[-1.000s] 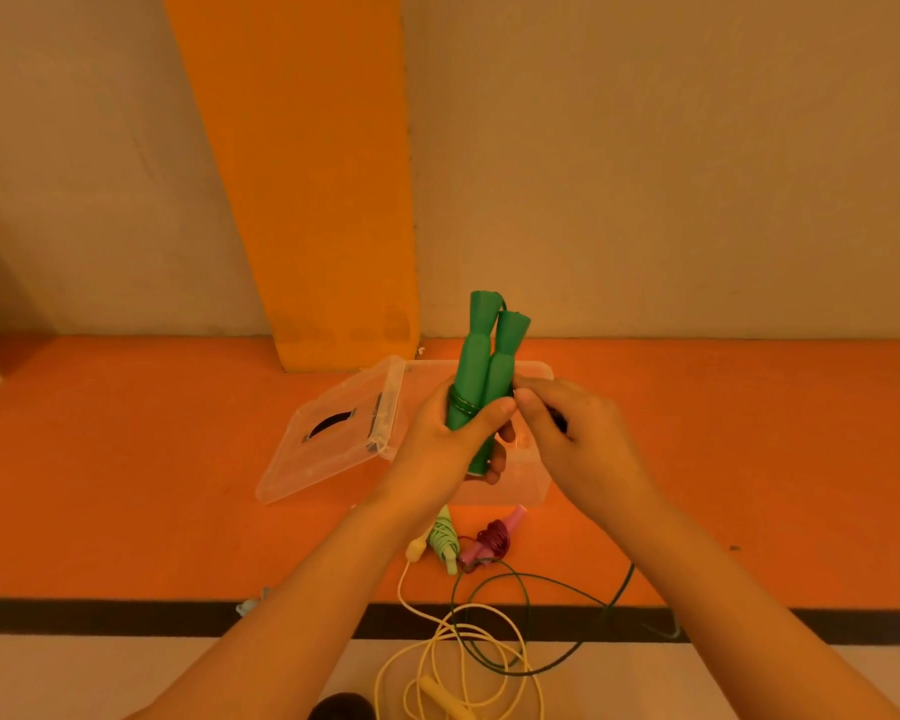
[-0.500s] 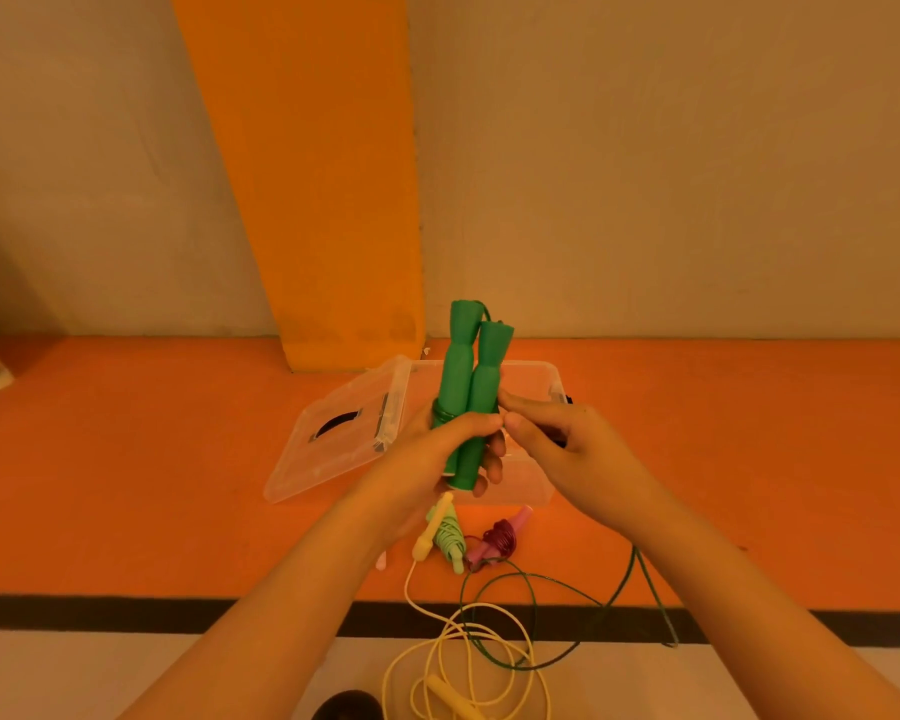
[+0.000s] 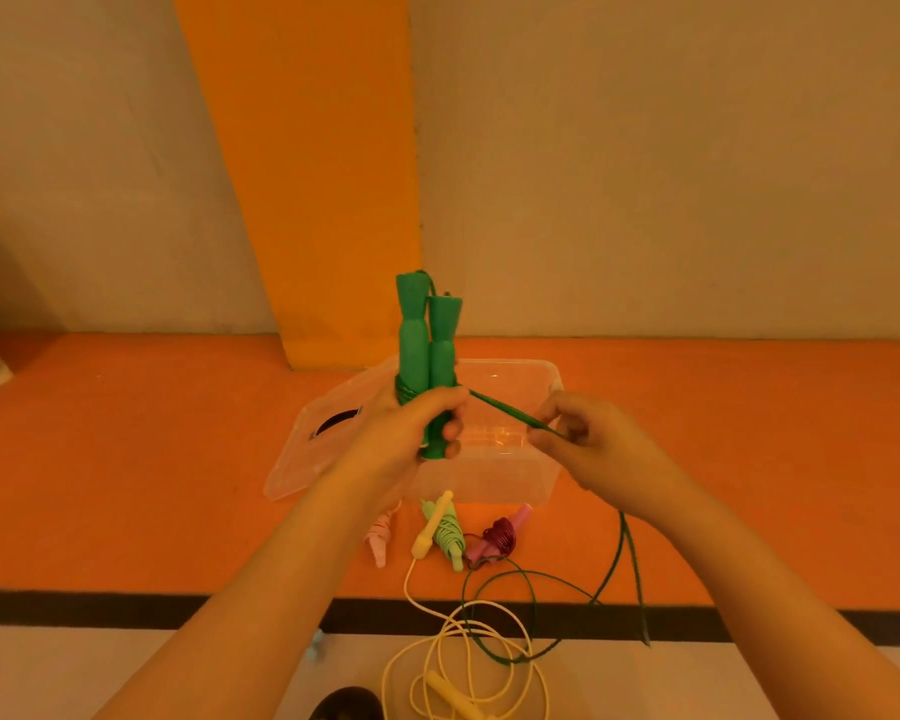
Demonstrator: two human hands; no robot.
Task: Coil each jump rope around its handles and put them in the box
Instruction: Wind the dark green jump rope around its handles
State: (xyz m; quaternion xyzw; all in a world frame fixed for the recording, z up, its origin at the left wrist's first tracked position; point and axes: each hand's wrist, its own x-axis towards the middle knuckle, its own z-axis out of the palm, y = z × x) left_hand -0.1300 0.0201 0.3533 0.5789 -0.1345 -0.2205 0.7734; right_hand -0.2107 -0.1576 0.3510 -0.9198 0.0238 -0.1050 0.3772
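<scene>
My left hand (image 3: 406, 439) grips two green jump-rope handles (image 3: 427, 350) held upright side by side, with a few turns of green cord around them. My right hand (image 3: 588, 439) pinches the green cord (image 3: 505, 410), stretched taut to the right of the handles. The loose rest of that cord (image 3: 614, 569) hangs from my right hand down to the floor. Behind my hands sits the clear plastic box (image 3: 536, 376), open, with its lid (image 3: 302, 454) lying at its left.
In front of the box lie a coiled pink rope (image 3: 380, 537), a coiled light-green rope (image 3: 448, 532), a coiled dark-red rope with pink handles (image 3: 500, 537) and an uncoiled yellow rope (image 3: 437, 646). An orange pillar (image 3: 307, 174) stands behind.
My right hand has moved away to the right from the handles, pulling the green cord taut. The handles stay upright in my left hand.
</scene>
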